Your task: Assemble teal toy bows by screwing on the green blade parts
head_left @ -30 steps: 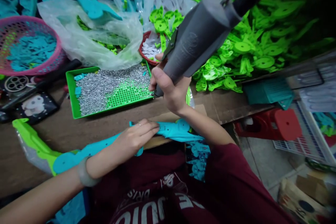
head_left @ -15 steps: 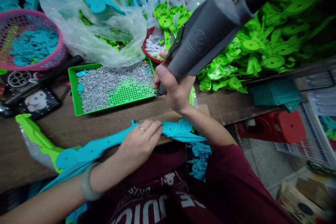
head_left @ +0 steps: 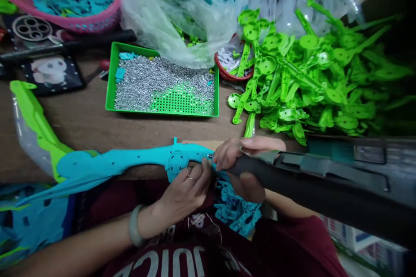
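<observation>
1. Turquoise plastic part [head_left: 130, 162] lies lengthwise along the near table edge, at about 6 o'clock from the green tray [head_left: 112, 78], with its round hub right under the fingers; it overhangs the edge, so a hard push could tip it off into the lap
2. Left hand [head_left: 186, 190] has its fingers curled against the hub from below, pinching the part to steady it; those fingertips sit just beside the tool tip, so a slip of the tip would likely land on them
3. Right hand [head_left: 242, 162] is wrapped shut around the grey power driver [head_left: 325, 181], whose nose meets the part at 3 o'clock from the hub; the tool lies almost level, and if it meets the hole at a slant the fastener could go in crooked or the bit could skid across the plastic
4. Whether a screw sits on the tip I cannot tell, as the fingers hide it; a loose one could drop among the turquoise scraps [head_left: 237, 207] in the lap
5. Tray of small silver screws [head_left: 152, 84] rests at 12 o'clock from the hands; a knock from the long tool body could scatter them
6. Heap of green plastic parts [head_left: 308, 78] at 1 o'clock spills near the tool, and a stray piece could slide under it
</observation>
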